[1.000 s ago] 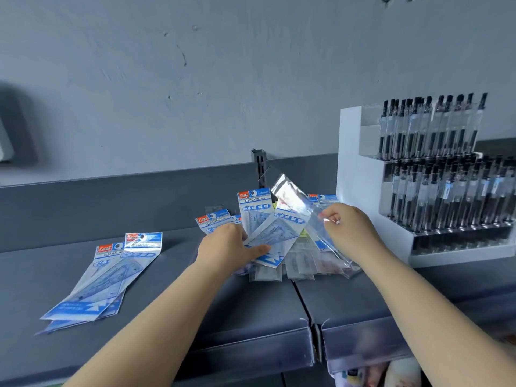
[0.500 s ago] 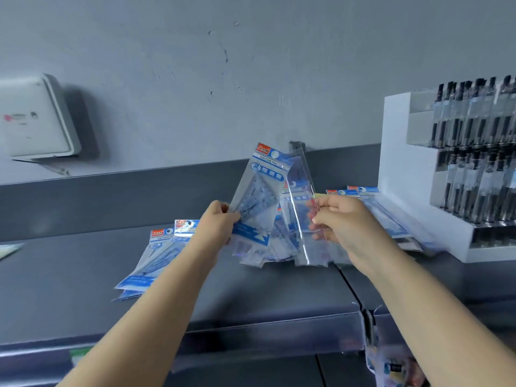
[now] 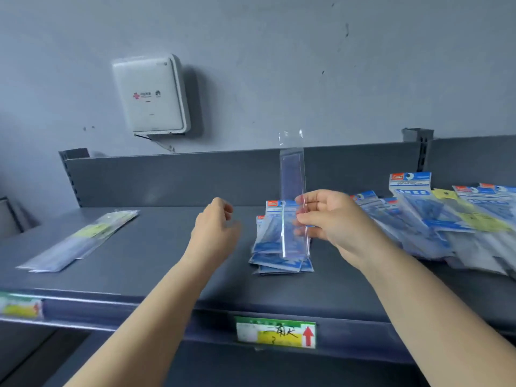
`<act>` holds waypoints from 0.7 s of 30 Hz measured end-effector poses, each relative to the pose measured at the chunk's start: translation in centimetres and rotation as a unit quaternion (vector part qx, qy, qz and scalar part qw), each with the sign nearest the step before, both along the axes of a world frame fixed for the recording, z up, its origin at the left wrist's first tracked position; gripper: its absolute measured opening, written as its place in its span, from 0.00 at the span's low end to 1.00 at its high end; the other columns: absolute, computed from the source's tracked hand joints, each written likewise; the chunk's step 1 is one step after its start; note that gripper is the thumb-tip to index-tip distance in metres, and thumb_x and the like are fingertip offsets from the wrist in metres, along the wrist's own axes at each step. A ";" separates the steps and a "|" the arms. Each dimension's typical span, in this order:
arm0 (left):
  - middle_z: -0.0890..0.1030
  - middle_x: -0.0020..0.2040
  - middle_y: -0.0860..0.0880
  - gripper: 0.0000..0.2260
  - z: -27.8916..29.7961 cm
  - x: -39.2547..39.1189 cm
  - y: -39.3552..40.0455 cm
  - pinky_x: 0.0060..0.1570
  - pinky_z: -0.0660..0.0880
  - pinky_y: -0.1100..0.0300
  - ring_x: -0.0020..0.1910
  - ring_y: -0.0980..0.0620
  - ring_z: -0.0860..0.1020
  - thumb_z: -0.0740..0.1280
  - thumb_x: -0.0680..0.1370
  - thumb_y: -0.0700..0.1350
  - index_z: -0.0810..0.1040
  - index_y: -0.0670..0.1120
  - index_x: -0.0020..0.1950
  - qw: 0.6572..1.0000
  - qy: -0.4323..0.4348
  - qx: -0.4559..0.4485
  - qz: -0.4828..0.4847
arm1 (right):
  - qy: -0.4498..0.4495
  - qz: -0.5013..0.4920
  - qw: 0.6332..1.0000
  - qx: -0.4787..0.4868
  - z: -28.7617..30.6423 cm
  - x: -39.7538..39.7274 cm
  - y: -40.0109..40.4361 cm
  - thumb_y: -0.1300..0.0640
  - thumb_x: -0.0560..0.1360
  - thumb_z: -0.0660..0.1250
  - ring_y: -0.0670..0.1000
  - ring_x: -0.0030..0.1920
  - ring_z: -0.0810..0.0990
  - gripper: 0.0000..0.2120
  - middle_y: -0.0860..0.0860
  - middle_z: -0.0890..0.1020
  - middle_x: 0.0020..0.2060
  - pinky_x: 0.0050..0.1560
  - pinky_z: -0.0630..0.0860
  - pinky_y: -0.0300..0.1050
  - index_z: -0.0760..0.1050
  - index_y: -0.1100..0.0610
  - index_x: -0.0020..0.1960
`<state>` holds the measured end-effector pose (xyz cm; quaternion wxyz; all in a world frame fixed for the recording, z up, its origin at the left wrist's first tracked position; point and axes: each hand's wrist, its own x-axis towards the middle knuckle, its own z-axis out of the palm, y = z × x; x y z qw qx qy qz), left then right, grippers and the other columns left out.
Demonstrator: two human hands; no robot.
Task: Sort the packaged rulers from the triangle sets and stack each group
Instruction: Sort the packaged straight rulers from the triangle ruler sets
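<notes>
A clear packaged ruler (image 3: 292, 196) is held upright by the right hand (image 3: 333, 219), pinched at mid-length btwn thumb and curled fingers (image 3: 303, 216), in front of the stack of triangle sets (image 3: 275, 247) lying on the grey shelf (image 3: 156, 263). The left hand (image 3: 216, 227) is held above the shelf just left of that stack, fingers loosely curled, nothing gripped. A second stack of rulers (image 3: 81, 241) is laid well apart at the shelf's left end. An unsorted pile of packets (image 3: 446, 219), blue headers and yellow labels mixed, is spread at the right. A white wall box (image 3: 150, 94) is mounted above; a price label (image 3: 276, 335) w/ a red arrow is fixed to the shelf edge.
</notes>
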<state>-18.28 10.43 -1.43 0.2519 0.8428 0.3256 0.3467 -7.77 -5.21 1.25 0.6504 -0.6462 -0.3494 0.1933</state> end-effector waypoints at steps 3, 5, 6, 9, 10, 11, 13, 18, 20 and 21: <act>0.74 0.60 0.51 0.14 -0.2 -3.2 4.3 0.56 0.64 0.56 0.61 0.48 0.70 0.60 0.78 0.47 0.69 0.47 0.63 0.975 0.133 0.175 0.034 | 0.002 0.010 1.000 0.003 0.3 -2.7 4.2 0.73 0.73 0.63 0.48 0.33 0.79 0.12 0.52 0.77 0.37 0.46 0.80 0.46 0.73 0.59 0.50; 0.73 0.62 0.53 0.15 -0.3 -5.2 7.2 0.57 0.64 0.57 0.62 0.49 0.69 0.59 0.78 0.50 0.68 0.49 0.65 0.956 0.176 0.228 0.045 | 0.001 0.017 1.000 0.005 0.4 -4.8 7.1 0.73 0.73 0.64 0.49 0.34 0.80 0.15 0.52 0.77 0.38 0.44 0.80 0.44 0.71 0.58 0.55; 0.73 0.63 0.53 0.16 -0.4 -6.3 8.8 0.57 0.64 0.57 0.62 0.49 0.69 0.58 0.79 0.51 0.68 0.50 0.65 0.949 0.188 0.246 0.051 | -0.003 0.018 1.000 0.003 0.4 -5.9 8.5 0.73 0.73 0.64 0.50 0.34 0.80 0.16 0.52 0.77 0.38 0.46 0.80 0.45 0.70 0.57 0.55; 0.74 0.62 0.52 0.17 -0.2 -9.7 13.3 0.59 0.64 0.56 0.63 0.48 0.70 0.58 0.79 0.52 0.68 0.50 0.66 0.938 0.193 0.281 0.066 | -0.009 0.021 1.000 0.001 0.3 -9.0 13.0 0.73 0.72 0.64 0.51 0.35 0.80 0.17 0.52 0.77 0.38 0.52 0.80 0.51 0.69 0.56 0.55; 0.74 0.62 0.51 0.17 -0.1 -10.7 14.4 0.59 0.64 0.56 0.63 0.48 0.70 0.58 0.79 0.52 0.68 0.50 0.66 0.936 0.194 0.286 0.068 | -0.010 0.022 1.000 0.000 0.3 -9.9 14.2 0.73 0.72 0.64 0.51 0.36 0.81 0.17 0.52 0.77 0.38 0.53 0.79 0.52 0.69 0.56 0.55; 0.74 0.62 0.51 0.17 -0.1 -11.6 15.5 0.59 0.64 0.56 0.63 0.47 0.70 0.58 0.79 0.52 0.69 0.50 0.66 0.933 0.200 0.291 0.071 | -0.013 0.024 1.000 -0.004 0.3 -10.7 15.3 0.73 0.72 0.64 0.51 0.36 0.81 0.17 0.52 0.77 0.38 0.53 0.79 0.53 0.69 0.56 0.55; 0.75 0.61 0.51 0.16 -0.1 -13.8 18.3 0.57 0.64 0.55 0.62 0.46 0.71 0.57 0.78 0.52 0.70 0.49 0.64 0.927 0.209 0.301 0.078 | -0.018 0.025 0.999 -0.010 0.1 -12.6 18.0 0.72 0.73 0.64 0.51 0.36 0.81 0.16 0.52 0.77 0.38 0.53 0.79 0.54 0.69 0.55 0.54; 0.75 0.62 0.52 0.16 -0.5 -18.5 23.9 0.58 0.65 0.55 0.61 0.47 0.71 0.57 0.79 0.53 0.69 0.51 0.66 0.923 0.236 0.294 0.078 | -0.024 0.031 0.999 -0.024 -0.1 -16.9 23.8 0.72 0.73 0.63 0.50 0.35 0.80 0.17 0.52 0.77 0.38 0.52 0.79 0.52 0.68 0.57 0.56; 0.74 0.63 0.53 0.17 -0.7 -20.1 25.6 0.59 0.64 0.56 0.62 0.48 0.71 0.56 0.80 0.54 0.67 0.51 0.66 0.919 0.244 0.301 0.080 | -0.023 0.038 0.999 -0.026 -0.1 -18.4 25.7 0.73 0.73 0.63 0.51 0.35 0.79 0.17 0.52 0.76 0.37 0.49 0.79 0.49 0.67 0.57 0.57; 0.74 0.63 0.53 0.16 -0.8 -20.8 26.4 0.60 0.64 0.56 0.62 0.48 0.71 0.56 0.80 0.54 0.67 0.51 0.66 0.916 0.250 0.303 0.083 | -0.023 0.040 0.999 -0.026 -0.1 -19.0 26.7 0.73 0.73 0.63 0.51 0.35 0.79 0.17 0.52 0.76 0.37 0.46 0.80 0.46 0.67 0.57 0.56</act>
